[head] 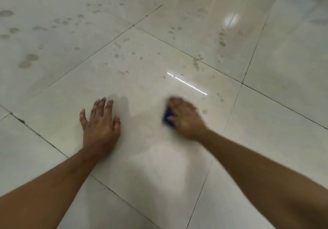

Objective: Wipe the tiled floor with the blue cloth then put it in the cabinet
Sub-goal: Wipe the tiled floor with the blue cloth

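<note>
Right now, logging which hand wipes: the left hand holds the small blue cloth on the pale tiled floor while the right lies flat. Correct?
Swapped. The head view shows the right hand holding the blue cloth; the left hand lies flat on the tiled floor.

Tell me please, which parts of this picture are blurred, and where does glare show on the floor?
Head view: the right hand and the blue cloth under it are smeared by motion blur; the left hand, flat on the floor, is sharper. Glare: a thin bright streak beyond the right hand and a soft bright patch farther off. The far edges look soft.
</note>
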